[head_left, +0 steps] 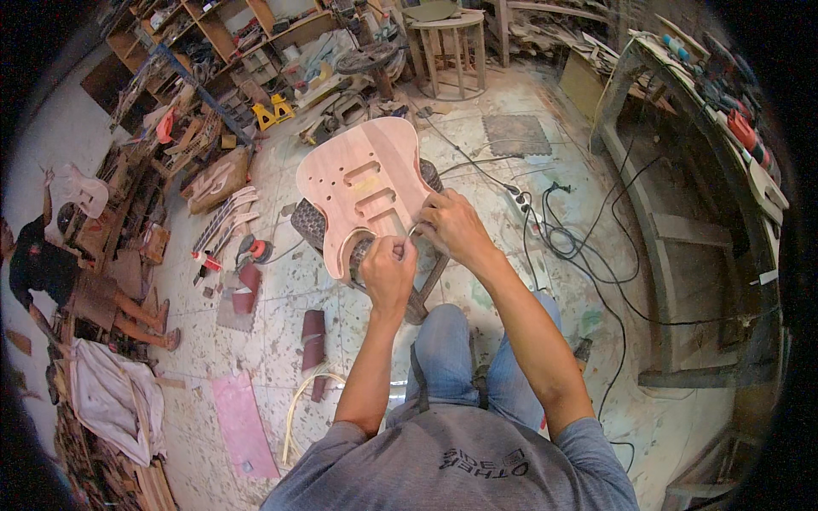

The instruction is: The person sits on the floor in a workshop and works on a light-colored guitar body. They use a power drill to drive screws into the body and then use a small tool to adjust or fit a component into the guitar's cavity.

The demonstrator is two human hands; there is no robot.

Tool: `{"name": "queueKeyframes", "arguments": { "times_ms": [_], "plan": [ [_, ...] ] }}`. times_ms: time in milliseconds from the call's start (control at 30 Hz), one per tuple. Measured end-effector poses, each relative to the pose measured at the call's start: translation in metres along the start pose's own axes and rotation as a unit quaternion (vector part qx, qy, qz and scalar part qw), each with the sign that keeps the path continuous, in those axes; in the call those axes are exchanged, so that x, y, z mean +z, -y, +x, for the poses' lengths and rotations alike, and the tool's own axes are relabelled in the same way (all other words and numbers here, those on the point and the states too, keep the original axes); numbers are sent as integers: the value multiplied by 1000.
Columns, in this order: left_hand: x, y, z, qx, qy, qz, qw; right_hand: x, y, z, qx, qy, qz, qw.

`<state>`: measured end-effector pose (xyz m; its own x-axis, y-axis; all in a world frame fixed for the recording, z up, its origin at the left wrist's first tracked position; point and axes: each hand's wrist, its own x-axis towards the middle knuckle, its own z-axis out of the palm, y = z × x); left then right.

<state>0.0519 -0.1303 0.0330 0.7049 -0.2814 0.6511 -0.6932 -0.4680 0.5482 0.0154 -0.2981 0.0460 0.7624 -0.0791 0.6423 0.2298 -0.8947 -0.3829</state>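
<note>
I have open air over the far half of the guitar body (351, 204) and could come in from its far or left edge. At its near end the left fingers (395, 246) and right fingers (434, 212) crowd together, blocking that approach. Looping black cables (561, 242) obstruct my low path toward the right-hand bench (694, 230); leftward, guitar necks (227, 223) and a sander (256, 249) obstruct it.

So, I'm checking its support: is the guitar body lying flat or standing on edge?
The guitar body lies flat: its broad, slotted face shows from above, and a dark patterned support peeks out beneath.
</note>
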Motion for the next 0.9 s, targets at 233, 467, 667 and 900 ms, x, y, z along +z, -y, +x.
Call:
{"name": "queueKeyframes", "arguments": {
  "times_ms": [233, 467, 667, 900],
  "plan": [
    [7, 1, 2, -34, -2, 24, 999, -2, -1, 2, -12, 6, 7, 1000],
    [9, -4, -1, -53, -1, 36, 998, -2, -3, 3, -22, 11, 9, 1000],
    [9, -7, -2, -51, -17, 16, 998, -2, -4, 2, -25, 2, 9, 1000],
    [13, 2, -2, -29, -6, 34, 999, 0, -3, 0, -8, -3, 5, 1000]
  ]
}}
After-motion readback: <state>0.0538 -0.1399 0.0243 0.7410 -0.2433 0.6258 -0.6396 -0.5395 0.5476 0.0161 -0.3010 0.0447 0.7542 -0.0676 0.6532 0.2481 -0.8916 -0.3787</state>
